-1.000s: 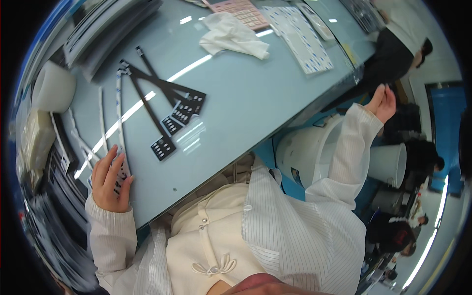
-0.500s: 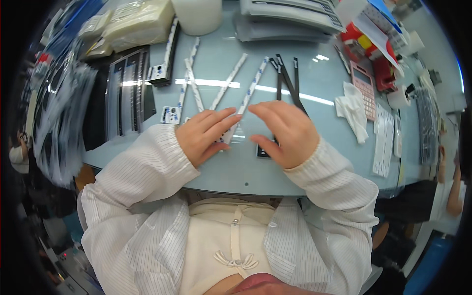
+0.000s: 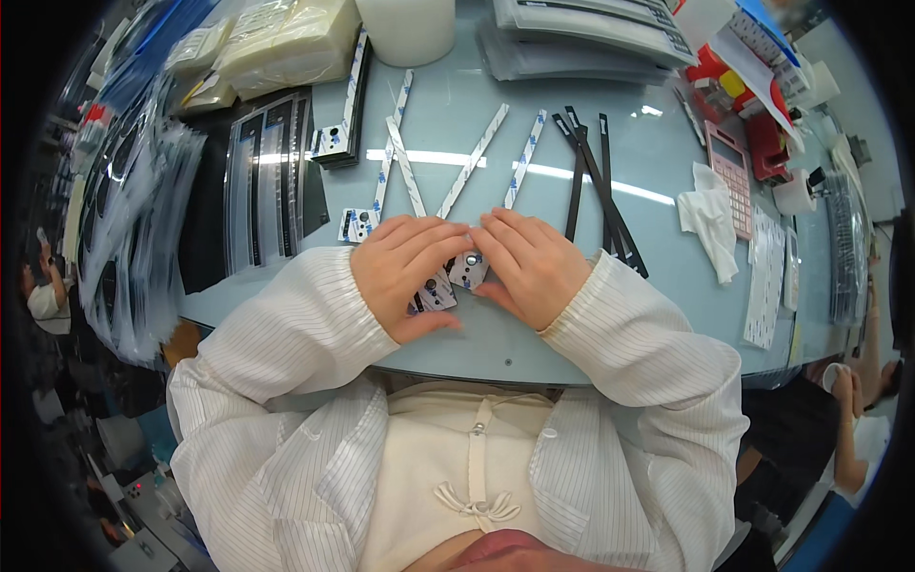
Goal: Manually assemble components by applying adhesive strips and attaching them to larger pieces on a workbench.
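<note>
Near the table's front edge, my left hand [image 3: 405, 262] lies over white-faced, L-shaped strips with blue marks. Its fingers are stretched out and its thumb points away from them. The wide end of one strip [image 3: 434, 294] shows below its palm. My right hand [image 3: 534, 262] rests over another white-faced strip [image 3: 524, 162], fingertips on its wide end and thumb apart. The fingertips of both hands nearly meet. Two more white strips [image 3: 405, 167] [image 3: 474, 157] run out beyond my left hand. To the right lie several black strips [image 3: 608, 195], some crossing.
A stack of strips [image 3: 335, 140] stands at the back left, beside clear sleeves [image 3: 262, 181] on a black sheet. Wrapped bundles [image 3: 295, 52], a white tub [image 3: 408, 33] and stacked plastic pouches [image 3: 577, 48] line the back. A tissue [image 3: 707, 224] and pink calculator [image 3: 729, 172] lie at right.
My right hand has moved left, off the black strips and onto a white strip. My left hand stays over the strips. The whole view has shifted slightly.
</note>
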